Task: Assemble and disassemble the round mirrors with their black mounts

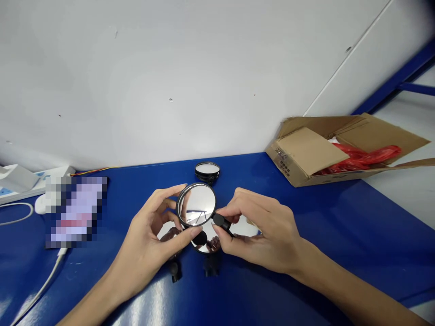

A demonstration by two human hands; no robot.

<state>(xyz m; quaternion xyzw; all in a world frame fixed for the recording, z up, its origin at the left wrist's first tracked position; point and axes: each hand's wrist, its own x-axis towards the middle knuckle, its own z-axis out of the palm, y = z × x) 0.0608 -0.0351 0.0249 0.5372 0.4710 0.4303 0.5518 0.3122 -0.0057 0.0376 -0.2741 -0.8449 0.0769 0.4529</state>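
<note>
A small round mirror (197, 203) with a black rim is held up over the table, its face tilted toward me. My left hand (147, 242) is closed around the rim, fingers on its far left side and thumb along the bottom edge. At the mirror's right side, my right hand (263, 231) pinches its black mount (222, 221) between thumb and fingers. Beneath my hands lie more round mirrors (206, 248), partly covered by them, with black mounts (175, 270) pointing toward me. Another black-rimmed round mirror (207, 169) rests just behind the held one.
On the left, a phone (76, 208), pixelated in view, is plugged into a white cable (50, 271) beside a white power strip (50, 174). An open cardboard box (288, 167) holding red plastic (363, 158) stands at the back right. A white wall (176, 81) borders the blue table (136, 181).
</note>
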